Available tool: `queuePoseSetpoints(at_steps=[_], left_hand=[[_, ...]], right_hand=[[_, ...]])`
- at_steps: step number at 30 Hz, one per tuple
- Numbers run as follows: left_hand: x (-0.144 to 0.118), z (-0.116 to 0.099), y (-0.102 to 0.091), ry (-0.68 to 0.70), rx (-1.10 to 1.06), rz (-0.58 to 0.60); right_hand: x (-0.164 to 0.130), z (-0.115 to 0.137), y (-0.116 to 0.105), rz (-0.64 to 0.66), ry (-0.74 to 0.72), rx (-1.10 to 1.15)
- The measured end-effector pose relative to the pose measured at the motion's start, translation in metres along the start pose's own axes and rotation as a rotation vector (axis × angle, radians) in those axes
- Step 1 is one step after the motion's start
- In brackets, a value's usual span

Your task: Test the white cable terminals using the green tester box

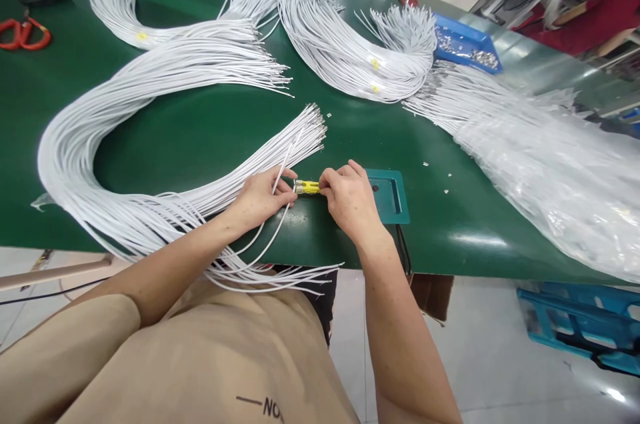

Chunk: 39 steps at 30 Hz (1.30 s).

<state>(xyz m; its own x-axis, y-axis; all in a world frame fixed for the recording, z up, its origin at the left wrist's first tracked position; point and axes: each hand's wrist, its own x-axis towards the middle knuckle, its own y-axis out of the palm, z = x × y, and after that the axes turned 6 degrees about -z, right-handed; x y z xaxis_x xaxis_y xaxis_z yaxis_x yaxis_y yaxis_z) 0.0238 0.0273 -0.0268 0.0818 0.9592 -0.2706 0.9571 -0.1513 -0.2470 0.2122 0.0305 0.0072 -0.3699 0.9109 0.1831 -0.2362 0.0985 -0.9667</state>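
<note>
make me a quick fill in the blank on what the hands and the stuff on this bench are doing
1. Both hands, left hand and right hand, pinch a small piece coloured ____.
2. The table top is coloured ____.
3. The wire bundles are coloured ____.
4. The tray of metal parts at the far edge is coloured ____.

Missing words: yellow; green; white; blue
</note>
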Motion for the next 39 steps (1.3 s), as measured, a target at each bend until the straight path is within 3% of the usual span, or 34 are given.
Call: queuePoseSetpoints(at_steps=[4, 8, 11, 14, 19, 24, 30, 34, 37, 39], left_hand=[[0.001, 0.001, 0.001, -0.017, 0.002, 0.019], [0.002, 0.002, -0.002, -0.061, -0.017, 0.054], [0.000, 0.002, -0.006, -0.032, -0.022, 0.049], [-0.004, 0.000, -0.011, -0.001, -0.096, 0.045], [-0.015, -0.011, -0.019, -0.072, -0.150, 0.038], [-0.021, -0.013, -0.024, -0.083, -0.207, 0.013], [-0.025, -0.013, -0.029, -0.081, -0.289, 0.045], [-0.031, -0.012, -0.032, -0.077, -0.319, 0.066], [-0.037, -0.016, -0.033, -0.039, -0.301, 0.082], [-0.042, -0.020, -0.033, -0.010, -0.275, 0.081]], right_hand=[[-0.001, 0.006, -0.009, 0.003, 0.016, 0.049], [-0.005, 0.018, -0.017, -0.154, 0.062, 0.120], [-0.014, 0.034, -0.014, -0.199, 0.072, 0.168], [-0.029, 0.057, -0.002, -0.142, -0.074, 0.215], [-0.048, 0.091, 0.015, -0.013, -0.344, 0.124], [-0.050, 0.107, 0.014, 0.051, -0.354, 0.036], [-0.052, 0.116, 0.006, 0.028, -0.371, 0.060], [-0.049, 0.106, -0.007, -0.105, -0.194, 0.300], [-0.038, 0.089, -0.015, -0.312, 0.138, 0.538], [-0.029, 0.079, -0.017, -0.358, 0.335, 0.690]])
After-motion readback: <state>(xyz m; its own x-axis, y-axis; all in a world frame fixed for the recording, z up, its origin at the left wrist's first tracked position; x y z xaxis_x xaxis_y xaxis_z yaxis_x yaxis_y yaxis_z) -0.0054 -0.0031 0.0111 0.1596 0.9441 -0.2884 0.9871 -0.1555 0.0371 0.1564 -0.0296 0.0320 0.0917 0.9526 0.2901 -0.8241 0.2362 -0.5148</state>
